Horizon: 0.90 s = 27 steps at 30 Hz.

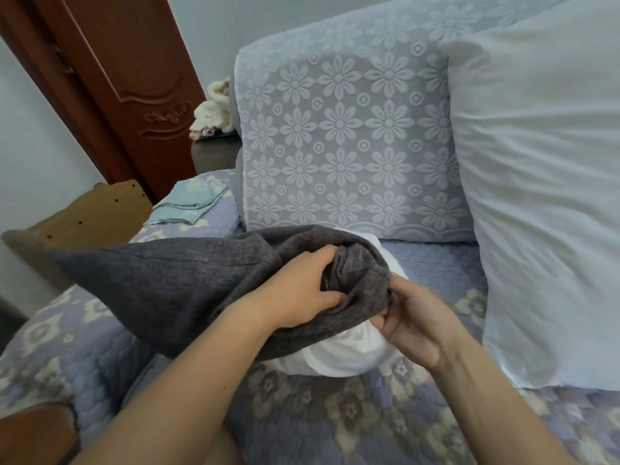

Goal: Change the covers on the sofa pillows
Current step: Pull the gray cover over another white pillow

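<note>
Hands met at the open mouth of the grey knitted cover [188, 283], which lay across the quilted sofa seat [335, 417] in front of the person. The left hand [302, 293] had its fingers curled into a bunched fold of the grey cloth near the opening, seemingly to anchor it. The right hand [411, 322] pinched the cover's edge just where the white pillow insert [349, 354] bulged out; whether it also caught the insert I couldn't tell. Gripping at the mouth made sense to me: that is where cloth and filling part. Roughly half the insert looked exposed, so the cover appeared midway off or on. The pillow's long axis ran left to right across the seat, closed corner pointing left toward the wooden frame [90, 213], open end right. A bare white pillow [543, 196] leaned on the floral backrest [345, 142], and folded pale blue fabric [188, 203], maybe a fresh cover, waited well apart at the far left
</note>
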Motion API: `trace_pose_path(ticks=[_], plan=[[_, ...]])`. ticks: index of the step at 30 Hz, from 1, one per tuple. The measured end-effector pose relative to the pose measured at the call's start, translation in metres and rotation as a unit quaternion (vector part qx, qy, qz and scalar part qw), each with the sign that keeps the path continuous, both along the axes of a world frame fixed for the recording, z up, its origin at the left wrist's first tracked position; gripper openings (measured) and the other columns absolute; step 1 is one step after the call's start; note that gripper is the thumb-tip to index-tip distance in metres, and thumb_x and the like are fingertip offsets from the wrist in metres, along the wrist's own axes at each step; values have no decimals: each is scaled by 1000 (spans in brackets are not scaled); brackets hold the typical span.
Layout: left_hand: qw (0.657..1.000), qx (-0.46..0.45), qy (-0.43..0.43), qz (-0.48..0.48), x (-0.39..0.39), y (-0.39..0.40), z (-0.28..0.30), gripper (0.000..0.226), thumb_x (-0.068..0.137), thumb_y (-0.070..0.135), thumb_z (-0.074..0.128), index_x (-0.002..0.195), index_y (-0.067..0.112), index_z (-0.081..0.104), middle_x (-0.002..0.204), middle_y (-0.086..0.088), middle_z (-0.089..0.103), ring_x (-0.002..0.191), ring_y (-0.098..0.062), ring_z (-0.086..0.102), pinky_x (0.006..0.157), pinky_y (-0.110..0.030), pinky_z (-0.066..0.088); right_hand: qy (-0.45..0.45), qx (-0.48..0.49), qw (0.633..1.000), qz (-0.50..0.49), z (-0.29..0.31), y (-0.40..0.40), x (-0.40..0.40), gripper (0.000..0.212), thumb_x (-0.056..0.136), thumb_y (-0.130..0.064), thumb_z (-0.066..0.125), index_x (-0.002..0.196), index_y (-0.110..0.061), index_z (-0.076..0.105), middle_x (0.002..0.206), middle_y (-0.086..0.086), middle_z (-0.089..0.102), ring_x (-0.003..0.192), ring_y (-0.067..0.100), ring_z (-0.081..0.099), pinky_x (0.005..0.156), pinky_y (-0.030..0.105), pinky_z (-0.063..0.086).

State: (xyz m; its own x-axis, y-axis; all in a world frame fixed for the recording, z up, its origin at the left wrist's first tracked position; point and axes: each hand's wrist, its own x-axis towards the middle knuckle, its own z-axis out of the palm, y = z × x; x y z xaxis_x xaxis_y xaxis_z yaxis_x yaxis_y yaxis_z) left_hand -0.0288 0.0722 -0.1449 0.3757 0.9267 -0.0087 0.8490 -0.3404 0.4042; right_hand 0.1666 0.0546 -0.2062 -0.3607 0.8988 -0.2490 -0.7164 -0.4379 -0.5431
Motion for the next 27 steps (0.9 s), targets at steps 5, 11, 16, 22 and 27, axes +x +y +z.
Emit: trace_pose_path(ticks=[5, 11, 16, 22, 27], plan=[[997, 59, -4, 48, 15, -14, -12, 20, 85, 37, 67, 96, 33, 50, 105, 6, 60, 102, -25, 60, 94, -46, 49, -21, 23, 999, 26, 3, -7, 1, 42, 98, -20, 57, 135, -1, 59, 139, 20, 58, 131, 32, 53, 116, 45, 38], [983, 180, 35, 25, 5, -47, 17, 15, 85, 16, 59, 94, 27, 56, 99, 10, 68, 95, -16, 60, 80, -33, 49, 49, 5, 996, 74, 16, -11, 1, 55, 100, -46, 51, 131, -2, 63, 144, 17, 53, 140, 28, 44, 124, 41, 24], [980, 119, 135, -84, -29, -64, 52, 8, 90, 29, 63, 98, 31, 63, 102, 15, 66, 94, -11, 59, 80, -36, 51, 11, 84, 982, 170, 19, -22, -16, 39, 99, -8, 55, 135, 7, 54, 132, 25, 53, 113, 31, 53, 101, 41, 50], [993, 81, 55, -61, -31, -50, 36, 10, 89, 33, 67, 84, 27, 61, 87, 14, 65, 84, -6, 60, 76, -38, 54, -180, 178, 955, 155, 31, -30, -26, 19, 78, 3, 74, 96, 7, 67, 84, 18, 49, 73, 30, 40, 69, 37, 60], [987, 145, 51, -54, -11, -48, 21, 7, 87, 24, 63, 84, 30, 60, 90, 14, 65, 88, -8, 60, 78, -26, 45, -239, 162, 957, 43, 35, -41, -28, 8, 84, -1, 72, 91, -4, 72, 81, 17, 66, 73, 27, 58, 73, 42, 57]])
